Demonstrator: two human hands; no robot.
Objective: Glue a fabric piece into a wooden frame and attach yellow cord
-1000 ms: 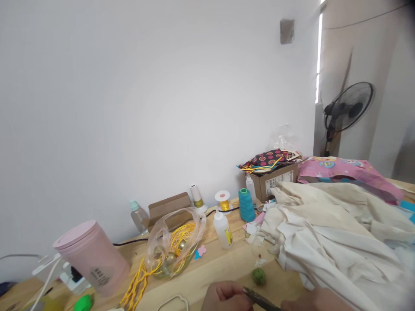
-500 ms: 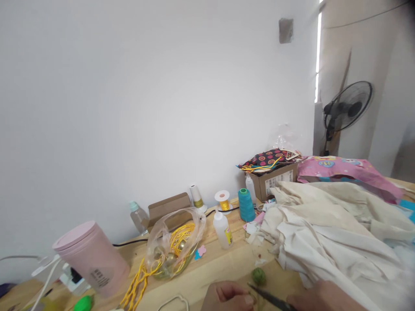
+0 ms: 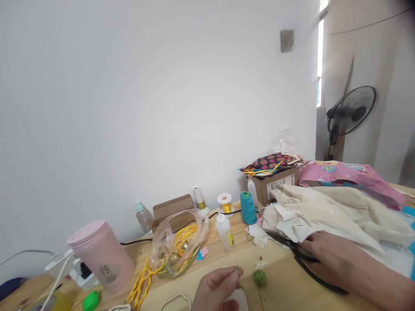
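Pinching thumb and forefinger together, the left hand (image 3: pixel 214 288) is at the near side of the tabletop (image 3: pixel 282 276); what lies between its fingers is too small to tell. Just to its right sits a green ball (image 3: pixel 260 277) (a thin strand trails from it toward the near edge). Farther right, the right hand (image 3: pixel 333 252) touches black scissors (image 3: pixel 306 254) beside a pale cloth (image 3: pixel 343 205); whether its fingers grip them, I cannot tell. Beyond stand a white bottle (image 3: pixel 225 233), then a teal thread cone (image 3: pixel 248 209), then a cardboard box (image 3: pixel 283 183). A fan (image 3: pixel 352 113) stands farthest back.
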